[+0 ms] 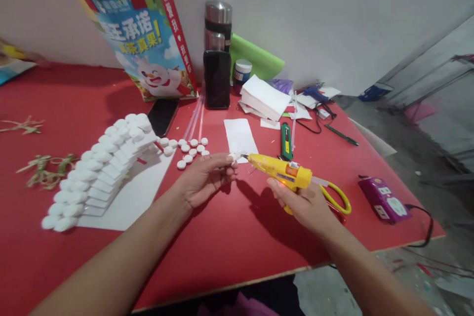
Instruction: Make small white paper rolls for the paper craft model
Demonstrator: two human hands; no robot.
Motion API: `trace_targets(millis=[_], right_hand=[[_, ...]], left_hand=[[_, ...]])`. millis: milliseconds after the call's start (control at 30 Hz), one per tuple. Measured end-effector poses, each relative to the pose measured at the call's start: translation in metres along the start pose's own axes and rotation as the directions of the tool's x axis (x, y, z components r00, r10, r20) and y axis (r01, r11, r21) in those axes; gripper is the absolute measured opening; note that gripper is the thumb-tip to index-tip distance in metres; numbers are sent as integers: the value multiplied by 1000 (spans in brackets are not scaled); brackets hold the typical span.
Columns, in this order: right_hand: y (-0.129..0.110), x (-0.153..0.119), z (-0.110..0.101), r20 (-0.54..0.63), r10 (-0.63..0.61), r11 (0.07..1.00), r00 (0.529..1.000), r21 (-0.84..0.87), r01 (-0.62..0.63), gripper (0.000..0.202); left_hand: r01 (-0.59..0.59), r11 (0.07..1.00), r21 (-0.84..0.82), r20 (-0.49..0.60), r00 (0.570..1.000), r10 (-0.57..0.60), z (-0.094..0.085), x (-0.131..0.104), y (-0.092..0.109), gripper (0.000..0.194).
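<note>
My right hand (301, 200) is wrapped round the handle of a yellow hot glue gun (277, 168), its nozzle pointing left. Between the thumb and fingers of my left hand (209, 175) is a small white disc (234, 156), right at the nozzle tip; fingers cover part of it. A white card (240, 136) lies on the table just behind. Several loose white discs (193, 148) are scattered beyond my left hand. To the left stands a curved, stepped model (99, 168) of white strips topped with paired white discs, on a white sheet (142, 197).
Yellow-handled scissors (338, 195) lie by my right hand, near a green utility knife (286, 140). A purple box with a cord (385, 200) sits at the right. Behind are an upright black phone (217, 79), a steel flask (218, 17), stacked white cards (264, 98) and a printed bag (144, 34).
</note>
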State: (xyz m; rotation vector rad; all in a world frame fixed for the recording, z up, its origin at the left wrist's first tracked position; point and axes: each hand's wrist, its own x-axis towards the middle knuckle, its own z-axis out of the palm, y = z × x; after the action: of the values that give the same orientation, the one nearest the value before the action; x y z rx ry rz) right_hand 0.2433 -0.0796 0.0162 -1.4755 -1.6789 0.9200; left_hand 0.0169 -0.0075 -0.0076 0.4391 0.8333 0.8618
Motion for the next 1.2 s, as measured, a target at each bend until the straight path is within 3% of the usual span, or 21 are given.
trace_targets(millis=[167,1200], right_hand=[[4,0,2,9,-40,999,999,-33,41,41],[-1,3,0,-3,-21,1000,1000,-20,21,44]], left_hand=[[-5,1000,5,0,1000,5,-1,0,0,6],[-6,1000,-28,2,1000,6,0,-1,5,7]])
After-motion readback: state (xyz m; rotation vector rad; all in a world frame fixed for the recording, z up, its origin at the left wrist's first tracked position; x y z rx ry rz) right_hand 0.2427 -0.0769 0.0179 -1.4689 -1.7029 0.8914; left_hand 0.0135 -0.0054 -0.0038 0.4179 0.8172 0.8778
